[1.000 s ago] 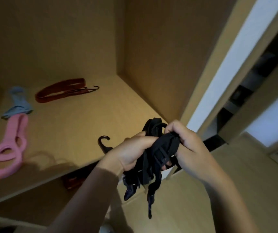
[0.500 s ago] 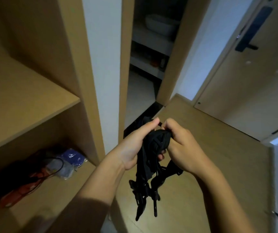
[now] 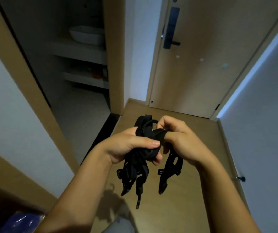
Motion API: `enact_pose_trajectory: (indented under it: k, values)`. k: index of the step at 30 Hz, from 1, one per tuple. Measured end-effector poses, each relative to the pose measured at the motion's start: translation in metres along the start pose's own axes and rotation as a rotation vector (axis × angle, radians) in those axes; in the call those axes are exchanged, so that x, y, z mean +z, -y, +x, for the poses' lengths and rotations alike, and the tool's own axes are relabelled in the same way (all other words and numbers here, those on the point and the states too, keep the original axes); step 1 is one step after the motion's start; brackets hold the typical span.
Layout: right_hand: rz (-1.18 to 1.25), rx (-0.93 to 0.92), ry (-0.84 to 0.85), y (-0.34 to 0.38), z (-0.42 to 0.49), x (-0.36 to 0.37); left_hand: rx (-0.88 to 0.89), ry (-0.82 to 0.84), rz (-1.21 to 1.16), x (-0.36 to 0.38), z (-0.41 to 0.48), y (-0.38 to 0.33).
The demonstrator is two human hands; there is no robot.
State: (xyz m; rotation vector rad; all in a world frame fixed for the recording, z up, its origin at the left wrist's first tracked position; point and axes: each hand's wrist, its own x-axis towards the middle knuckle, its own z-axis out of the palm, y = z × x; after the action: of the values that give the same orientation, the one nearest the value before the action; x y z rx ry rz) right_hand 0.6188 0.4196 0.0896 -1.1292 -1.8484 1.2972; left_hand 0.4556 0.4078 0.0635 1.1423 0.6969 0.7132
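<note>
**While Fingers Pinched, a Black Bundle Hung Over the Floor**

Because the fingers (image 3: 152, 143) of the left hand (image 3: 128, 146) were curled round the gathered middle of the black straps (image 3: 147, 132), thumb pressed on top, the bundle was bunched tight instead of spilling loose. The right hand (image 3: 181, 137) pinched one band, looped over a fingertip, apparently to wind it round the rest and secure them. Loose buckled ends (image 3: 133, 175) dangled below both hands, held in mid-air well above the wooden floor (image 3: 193, 199). Beyond stood a closed door (image 3: 205, 68) with a dark lock (image 3: 171, 27). Left of it, an open doorway showed a white basin (image 3: 86, 35) on a shelf.
</note>
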Motion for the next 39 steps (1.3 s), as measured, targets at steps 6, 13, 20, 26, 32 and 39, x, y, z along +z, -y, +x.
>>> enact_pose_trajectory:
  k: [6,13,20,26,32,39]
  values:
    - [0.166,0.098,-0.245,-0.006,0.074,-0.051,-0.028,0.259,-0.157,-0.045,0.081,-0.023]
    - [0.013,0.096,-0.385,-0.027,0.157,-0.097,-0.009,0.02,-0.296,-0.106,0.182,-0.064]
    - [0.084,0.05,-0.347,-0.055,0.219,-0.149,-0.037,0.185,-0.248,-0.145,0.275,-0.096]
    - [0.349,0.12,-0.412,-0.085,0.285,-0.21,0.03,-0.039,-0.168,-0.163,0.374,-0.111]
    - [0.504,0.233,-0.448,-0.105,0.358,-0.291,0.103,-0.31,-0.041,-0.165,0.482,-0.127]
    - [0.282,0.247,-0.339,-0.115,0.436,-0.396,0.194,-0.436,0.102,-0.182,0.585,-0.153]
